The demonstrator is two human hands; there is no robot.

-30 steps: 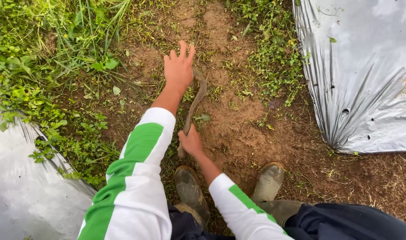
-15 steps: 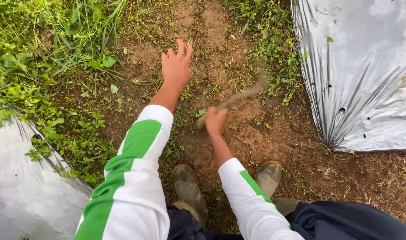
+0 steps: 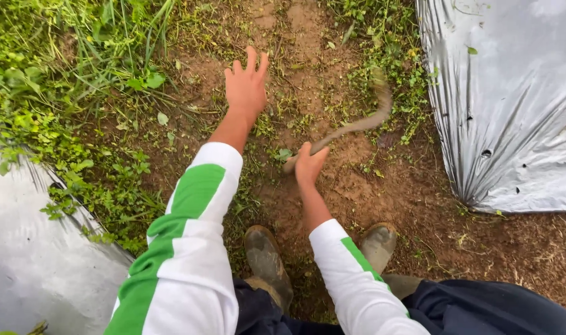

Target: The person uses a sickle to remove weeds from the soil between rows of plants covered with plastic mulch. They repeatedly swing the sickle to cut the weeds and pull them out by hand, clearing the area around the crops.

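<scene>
My right hand grips a curved, mud-brown sickle, long axis running up-right, tip blurred. My left hand hovers, fingers spread wide.

At frame centre the right hand grips a blurred curved sickle over bare soil. The left hand is spread flat above it. Weeds fill the upper left; silver plastic sheeting lies at right.

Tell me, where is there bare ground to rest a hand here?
Bare soil lies ahead of the right hand, between the curved tool and silver plastic sheet. Weeds crowd the left side, beyond the left hand.
</scene>
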